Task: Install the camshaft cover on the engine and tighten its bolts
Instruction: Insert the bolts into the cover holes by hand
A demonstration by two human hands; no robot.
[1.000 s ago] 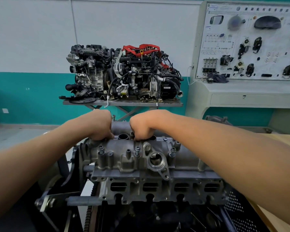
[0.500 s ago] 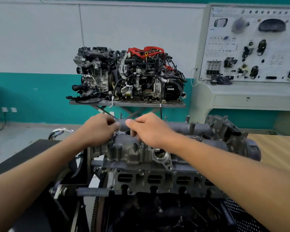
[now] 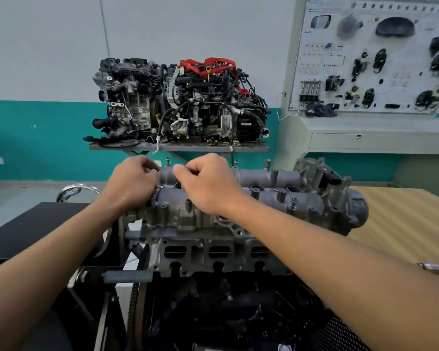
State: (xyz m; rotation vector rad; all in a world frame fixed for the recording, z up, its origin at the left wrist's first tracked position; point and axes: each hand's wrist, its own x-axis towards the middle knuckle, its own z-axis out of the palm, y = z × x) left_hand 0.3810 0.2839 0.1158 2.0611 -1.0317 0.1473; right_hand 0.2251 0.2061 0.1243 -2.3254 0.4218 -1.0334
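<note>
- Camshaft cover (image 3: 276,196) sits on top of the near engine (image 3: 213,254), mid-scene. Both hands hide its left end.
- Left hand (image 3: 132,183): fingers curled at the cover's far-left corner, tips hidden. Cannot tell if it grips anything.
- Right hand (image 3: 208,188): just beside the left, thumb and forefinger drawn together. Anything pinched is too small to make out.
- Bolts (image 3: 235,163): three counted, upright along the cover's far edge.
- Engine's lower part is dark and cut off at the bottom.
- Far side: two display engines (image 3: 127,102) on one stand.
</note>
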